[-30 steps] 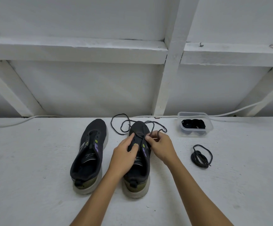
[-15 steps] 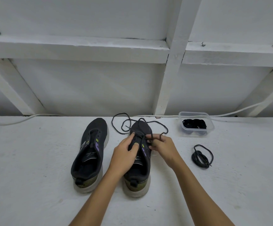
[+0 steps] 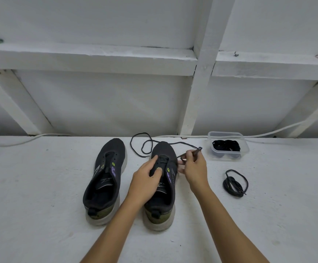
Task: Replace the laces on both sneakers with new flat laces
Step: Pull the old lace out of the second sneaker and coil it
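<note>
On the white worktop [image 3: 40, 186] I see the left sneaker [image 3: 105, 179] unlaced. My left hand [image 3: 144, 179] grips the right sneaker [image 3: 163, 186]; my right hand [image 3: 193, 168] pinches its black lace [image 3: 187, 144]. Farther right: coiled lace [image 3: 235, 184], container [image 3: 228, 146].

We count 2 dark sneakers [image 3: 105, 179] [image 3: 162, 188] side by side, 2 hands [image 3: 144, 182] [image 3: 194, 170], 1 loose lace [image 3: 141, 143] trailing far of the right sneaker, 1 coiled lace [image 3: 235, 184] at right, 1 clear plastic box [image 3: 227, 158] of black laces far right
</note>
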### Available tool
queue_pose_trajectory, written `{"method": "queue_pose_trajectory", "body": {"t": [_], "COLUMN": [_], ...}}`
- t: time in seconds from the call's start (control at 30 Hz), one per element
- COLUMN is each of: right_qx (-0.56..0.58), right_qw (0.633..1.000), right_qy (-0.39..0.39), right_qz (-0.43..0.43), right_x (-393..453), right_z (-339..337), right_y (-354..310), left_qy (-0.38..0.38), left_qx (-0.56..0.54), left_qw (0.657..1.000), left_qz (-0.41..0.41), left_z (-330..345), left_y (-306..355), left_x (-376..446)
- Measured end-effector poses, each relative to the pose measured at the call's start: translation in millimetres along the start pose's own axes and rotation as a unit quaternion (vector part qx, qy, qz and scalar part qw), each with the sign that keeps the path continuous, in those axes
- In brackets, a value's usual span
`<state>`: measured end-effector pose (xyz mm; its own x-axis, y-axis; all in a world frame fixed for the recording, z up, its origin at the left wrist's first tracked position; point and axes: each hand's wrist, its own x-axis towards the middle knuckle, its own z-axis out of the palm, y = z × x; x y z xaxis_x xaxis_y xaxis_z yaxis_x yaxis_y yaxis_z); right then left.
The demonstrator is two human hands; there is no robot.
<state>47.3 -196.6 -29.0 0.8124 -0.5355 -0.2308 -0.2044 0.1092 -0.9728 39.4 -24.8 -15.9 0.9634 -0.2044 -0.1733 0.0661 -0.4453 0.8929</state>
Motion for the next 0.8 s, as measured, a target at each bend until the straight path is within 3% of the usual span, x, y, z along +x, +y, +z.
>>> {"method": "queue_pose_trajectory", "body": {"t": [0.1,0.17,0.27,0.47,0.63,0.8], "right_qx": [-0.110,-0.155,-0.195,-0.134,-0.148,-0.150], "right_qw": [0.987,0.975,0.968,0.987,0.982,0.981], "right_qy": [-0.116,-0.147,-0.120,-0.074,-0.109,-0.114], "right_qz": [-0.033,-0.064,-0.101,-0.052,-0.044,-0.045], "right_x": [-5,-5,-1,-4,-2,-1], "right_z": [-5,-6,-4,-4,-7,-8], "right_y": [5,7,6,9,3,7], "left_qy": [0.005,0.005,0.003,0.001,0.031,0.001], "left_qx": [0.004,0.005,-0.002,0.025,0.174,0.280], "left_qw": [1.000,1.000,1.000,1.000,0.982,0.952], "left_qz": [0.000,-0.001,0.001,0.015,0.072,0.124], "left_z": [0,0,0,3,-10,-11], "left_y": [1,0,0,-1,13,29], "left_x": [1,1,0,3,26,48]}}
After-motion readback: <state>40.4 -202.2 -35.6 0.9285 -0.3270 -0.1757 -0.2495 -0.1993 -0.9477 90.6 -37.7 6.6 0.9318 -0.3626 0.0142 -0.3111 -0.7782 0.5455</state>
